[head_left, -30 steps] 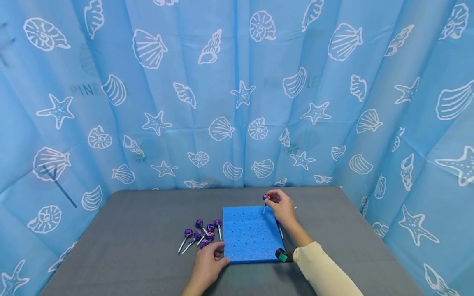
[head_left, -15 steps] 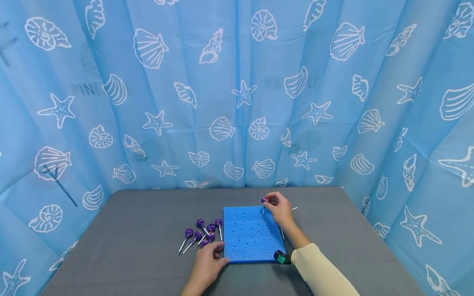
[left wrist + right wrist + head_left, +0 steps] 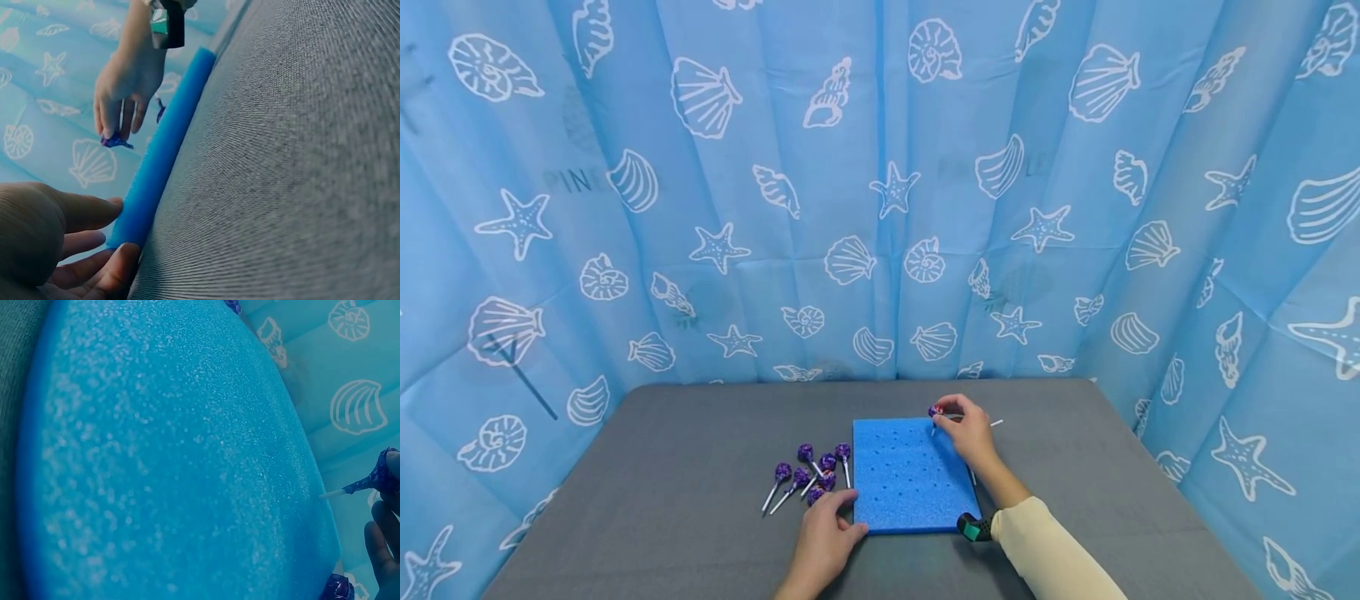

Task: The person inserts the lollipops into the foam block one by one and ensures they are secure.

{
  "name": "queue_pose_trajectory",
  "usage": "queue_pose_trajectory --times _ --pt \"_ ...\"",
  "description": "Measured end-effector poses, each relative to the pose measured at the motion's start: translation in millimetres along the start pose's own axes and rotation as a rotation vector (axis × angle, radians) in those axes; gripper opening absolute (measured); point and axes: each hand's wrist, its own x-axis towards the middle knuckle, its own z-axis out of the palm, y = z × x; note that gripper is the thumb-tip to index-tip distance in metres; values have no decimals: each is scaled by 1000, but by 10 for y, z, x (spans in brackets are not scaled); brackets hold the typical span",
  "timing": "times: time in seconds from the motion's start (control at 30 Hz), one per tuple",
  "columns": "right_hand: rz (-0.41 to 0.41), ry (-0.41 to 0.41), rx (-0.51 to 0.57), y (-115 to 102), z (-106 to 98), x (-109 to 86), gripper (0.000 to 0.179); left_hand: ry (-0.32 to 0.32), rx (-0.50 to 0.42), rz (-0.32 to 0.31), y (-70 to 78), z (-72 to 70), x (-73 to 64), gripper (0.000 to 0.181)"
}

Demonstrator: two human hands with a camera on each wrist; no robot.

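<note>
My left hand (image 3: 823, 537) holds the near left corner of a blue foam board (image 3: 917, 479) dotted with small holes. In the left wrist view, its fingers (image 3: 87, 214) bear on the board's end from two sides. Above the board's far right part, my right hand (image 3: 967, 429) pinches a purple-wrapped lollipop (image 3: 935, 411) by its head, stick downward. The right wrist view has that lollipop (image 3: 374, 478) with its white stick meeting the foam surface; whether the tip is inside a hole cannot be seen.
Several purple lollipops (image 3: 801, 477) lie loose left of the board on the grey table (image 3: 700, 500). White sticks (image 3: 997, 422) show beside the right hand, their heads hidden. A blue shell-patterned curtain (image 3: 880, 208) hangs behind the table.
My right hand has come down slightly with the lollipop, bringing its head nearer the board. The left hand stays at the corner, and the loose lollipops lie as before.
</note>
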Motion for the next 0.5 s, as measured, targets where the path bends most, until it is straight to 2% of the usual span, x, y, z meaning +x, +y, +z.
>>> queue_pose_trajectory --times 0.23,0.5 --pt "-17 3 -36 -36 -30 -19 14 -15 -34 -50 3 17 4 43" --pt "-61 17 -30 -57 -85 -9 23 2 -29 -63 6 27 7 42"
